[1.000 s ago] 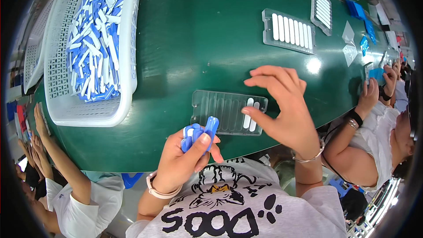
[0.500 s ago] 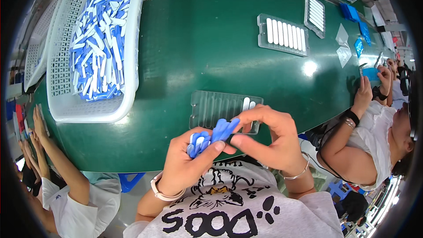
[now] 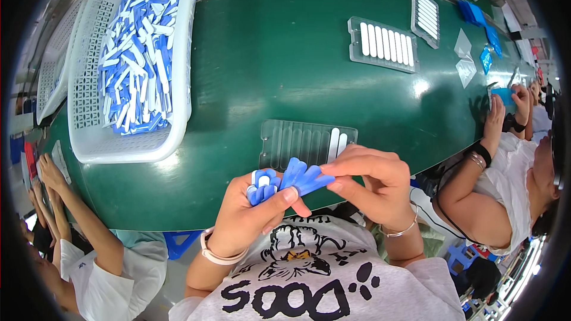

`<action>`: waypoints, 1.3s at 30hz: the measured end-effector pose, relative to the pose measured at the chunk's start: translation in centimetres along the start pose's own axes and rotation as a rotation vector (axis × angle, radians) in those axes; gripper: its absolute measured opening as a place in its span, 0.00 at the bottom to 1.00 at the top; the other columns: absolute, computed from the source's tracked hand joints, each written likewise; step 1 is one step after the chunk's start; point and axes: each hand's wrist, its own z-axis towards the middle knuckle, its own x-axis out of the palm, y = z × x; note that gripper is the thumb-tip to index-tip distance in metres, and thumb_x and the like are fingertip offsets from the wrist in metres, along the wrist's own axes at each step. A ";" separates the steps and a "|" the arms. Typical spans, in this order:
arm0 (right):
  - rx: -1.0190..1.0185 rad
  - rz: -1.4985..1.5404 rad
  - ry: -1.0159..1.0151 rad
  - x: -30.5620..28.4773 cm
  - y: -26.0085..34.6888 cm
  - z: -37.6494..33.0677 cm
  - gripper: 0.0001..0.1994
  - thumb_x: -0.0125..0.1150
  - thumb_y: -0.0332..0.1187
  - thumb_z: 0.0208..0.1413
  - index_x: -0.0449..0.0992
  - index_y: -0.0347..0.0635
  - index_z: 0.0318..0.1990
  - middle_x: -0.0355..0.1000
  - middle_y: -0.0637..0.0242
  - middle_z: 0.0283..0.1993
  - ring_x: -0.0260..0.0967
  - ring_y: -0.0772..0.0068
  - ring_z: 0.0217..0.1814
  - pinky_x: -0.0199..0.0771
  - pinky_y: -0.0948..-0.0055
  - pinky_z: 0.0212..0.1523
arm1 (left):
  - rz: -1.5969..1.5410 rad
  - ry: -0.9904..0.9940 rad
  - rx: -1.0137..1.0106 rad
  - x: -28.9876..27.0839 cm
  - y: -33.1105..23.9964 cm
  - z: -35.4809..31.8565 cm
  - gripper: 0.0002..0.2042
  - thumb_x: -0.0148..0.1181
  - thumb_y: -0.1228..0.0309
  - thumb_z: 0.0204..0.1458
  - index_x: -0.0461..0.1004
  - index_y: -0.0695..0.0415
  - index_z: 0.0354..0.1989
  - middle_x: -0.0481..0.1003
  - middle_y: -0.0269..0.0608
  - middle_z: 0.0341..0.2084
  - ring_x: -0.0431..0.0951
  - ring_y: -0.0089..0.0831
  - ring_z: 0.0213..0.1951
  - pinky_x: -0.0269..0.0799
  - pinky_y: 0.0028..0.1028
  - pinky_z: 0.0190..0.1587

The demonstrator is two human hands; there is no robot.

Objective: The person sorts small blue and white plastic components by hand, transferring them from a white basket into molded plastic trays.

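Note:
A fanned bunch of small flat round-ended strips (image 3: 300, 175), blue on one face and white on the other, is clasped in my left hand (image 3: 244, 211). Its fingers and thumb are closed round the strips' middles, and their other ends (image 3: 262, 186) poke out past the fingers. My right hand (image 3: 375, 184) pinches the tip of the rightmost strip between thumb and forefinger. Just beyond both hands lies a clear plastic slotted tray (image 3: 295, 138); a few white strips (image 3: 338, 141) fill slots at its right end. My right fingers partly cover that end.
A white mesh basket (image 3: 181, 104) heaped with loose strips (image 3: 140, 53) stands at left. Two filled trays (image 3: 354, 41) (image 3: 436, 21) and clear film pieces (image 3: 465, 71) lie at far right. One co-worker's arms (image 3: 89, 220) are at left, another's hand (image 3: 493, 122) at right.
My right thumb and forefinger have closed on the tip of the rightmost strip. The bunch in my left hand is fanned wider. The view has shifted slightly.

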 end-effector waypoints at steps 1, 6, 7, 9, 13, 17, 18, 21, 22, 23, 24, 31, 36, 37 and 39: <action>0.000 0.000 0.001 -0.1 -0.3 0.2 0.09 0.65 0.23 0.47 0.80 0.38 0.38 0.76 0.64 0.32 0.68 0.76 0.28 0.63 0.78 0.28 | -0.035 0.032 -0.022 0.0 0.0 0.0 0.06 0.56 0.72 0.56 0.70 0.63 0.31 0.78 0.51 0.24 0.57 0.13 0.11 0.50 0.17 0.14; -0.331 -0.178 0.015 -0.9 -0.2 0.9 0.09 0.70 0.24 0.40 0.78 0.42 0.31 0.73 0.62 0.43 0.68 0.70 0.36 0.66 0.73 0.33 | -0.193 0.087 -0.074 -0.3 0.5 -0.1 0.08 0.56 0.70 0.56 0.71 0.63 0.33 0.77 0.49 0.23 0.57 0.14 0.11 0.51 0.17 0.15; -0.393 -0.229 0.016 -1.0 -0.2 1.1 0.09 0.70 0.24 0.39 0.77 0.42 0.30 0.73 0.62 0.44 0.68 0.69 0.38 0.66 0.73 0.35 | -0.201 0.091 -0.081 -0.3 0.5 -0.1 0.08 0.57 0.70 0.56 0.71 0.64 0.33 0.77 0.49 0.23 0.57 0.15 0.12 0.51 0.17 0.15; -0.380 -0.192 -0.011 -1.4 -0.2 1.3 0.08 0.69 0.24 0.40 0.76 0.42 0.30 0.72 0.60 0.44 0.68 0.68 0.40 0.66 0.72 0.36 | -0.204 0.082 -0.072 -0.1 0.4 -0.2 0.08 0.57 0.70 0.56 0.71 0.64 0.33 0.77 0.49 0.23 0.57 0.15 0.12 0.51 0.17 0.15; -0.181 -0.127 -0.176 -3.1 0.4 2.0 0.03 0.63 0.24 0.46 0.74 0.38 0.29 0.69 0.55 0.45 0.66 0.68 0.46 0.64 0.72 0.47 | -0.148 -0.065 0.038 -0.5 0.8 -0.2 0.08 0.57 0.70 0.57 0.71 0.63 0.32 0.77 0.48 0.23 0.57 0.14 0.12 0.50 0.17 0.14; 0.065 -0.451 0.080 -3.8 -1.0 3.6 0.04 0.65 0.26 0.44 0.75 0.40 0.27 0.70 0.62 0.47 0.66 0.66 0.47 0.65 0.67 0.49 | 0.104 -0.215 0.148 -1.2 0.9 -0.4 0.06 0.53 0.72 0.58 0.69 0.62 0.32 0.76 0.45 0.21 0.56 0.14 0.10 0.48 0.16 0.13; 0.096 -0.444 0.094 -3.3 -1.0 3.8 0.03 0.65 0.28 0.44 0.76 0.44 0.26 0.70 0.67 0.48 0.64 0.64 0.50 0.61 0.65 0.51 | 0.101 -0.229 0.130 -1.2 0.8 -0.5 0.06 0.52 0.72 0.58 0.69 0.62 0.31 0.76 0.46 0.22 0.56 0.14 0.10 0.48 0.16 0.13; 0.104 -0.606 0.104 -2.5 -1.0 4.0 0.03 0.65 0.29 0.44 0.76 0.46 0.27 0.70 0.67 0.49 0.61 0.64 0.53 0.56 0.66 0.53 | 0.069 -0.233 0.123 -0.8 0.3 -0.5 0.07 0.53 0.72 0.58 0.70 0.62 0.31 0.76 0.46 0.22 0.56 0.14 0.10 0.49 0.16 0.14; 0.110 -0.657 0.092 -2.4 -1.0 3.9 0.03 0.65 0.30 0.44 0.76 0.47 0.25 0.68 0.69 0.50 0.59 0.64 0.54 0.52 0.65 0.53 | 0.066 -0.237 0.124 -0.8 0.3 -0.5 0.07 0.53 0.72 0.58 0.70 0.62 0.31 0.76 0.46 0.22 0.56 0.14 0.10 0.49 0.16 0.14; 0.109 -0.656 0.096 -2.4 -1.2 3.7 0.03 0.65 0.30 0.44 0.76 0.47 0.25 0.68 0.69 0.50 0.59 0.64 0.54 0.52 0.65 0.53 | 0.064 -0.227 0.137 -0.7 0.4 -0.5 0.06 0.53 0.72 0.58 0.70 0.63 0.31 0.76 0.46 0.22 0.56 0.14 0.10 0.49 0.16 0.14; 0.068 -0.727 0.074 -2.3 -1.4 3.4 0.04 0.66 0.30 0.44 0.76 0.48 0.27 0.67 0.70 0.50 0.59 0.64 0.54 0.52 0.65 0.52 | 0.062 -0.219 0.150 -0.8 0.5 -0.5 0.06 0.53 0.73 0.58 0.70 0.63 0.32 0.76 0.47 0.22 0.56 0.14 0.10 0.49 0.16 0.14; 0.033 -0.669 -0.076 -2.0 -1.5 2.2 0.13 0.69 0.31 0.41 0.75 0.50 0.37 0.66 0.72 0.51 0.57 0.65 0.54 0.50 0.64 0.50 | 0.077 -0.223 0.140 -1.0 0.9 -0.3 0.06 0.53 0.73 0.58 0.70 0.63 0.34 0.76 0.47 0.21 0.56 0.14 0.11 0.50 0.17 0.14; 0.083 -0.860 -0.008 -2.0 -1.2 1.4 0.13 0.68 0.32 0.43 0.75 0.50 0.39 0.66 0.73 0.51 0.56 0.64 0.55 0.47 0.63 0.52 | 0.088 -0.225 0.140 -1.1 0.8 -0.1 0.09 0.57 0.68 0.57 0.70 0.62 0.31 0.77 0.41 0.21 0.58 0.11 0.12 0.50 0.16 0.14; 0.103 -0.871 0.000 -2.0 -1.3 1.2 0.14 0.68 0.32 0.43 0.75 0.51 0.39 0.66 0.74 0.51 0.55 0.64 0.55 0.46 0.63 0.53 | 0.088 -0.225 0.141 -1.0 0.8 0.0 0.09 0.57 0.68 0.57 0.70 0.62 0.31 0.77 0.41 0.21 0.58 0.11 0.12 0.50 0.16 0.14; 0.096 -0.876 -0.005 -1.5 -1.1 1.3 0.13 0.68 0.31 0.43 0.76 0.51 0.39 0.67 0.74 0.50 0.56 0.64 0.55 0.47 0.63 0.52 | 0.117 -0.215 0.141 -1.1 0.9 0.1 0.06 0.54 0.72 0.58 0.71 0.62 0.34 0.76 0.46 0.21 0.56 0.13 0.11 0.49 0.17 0.14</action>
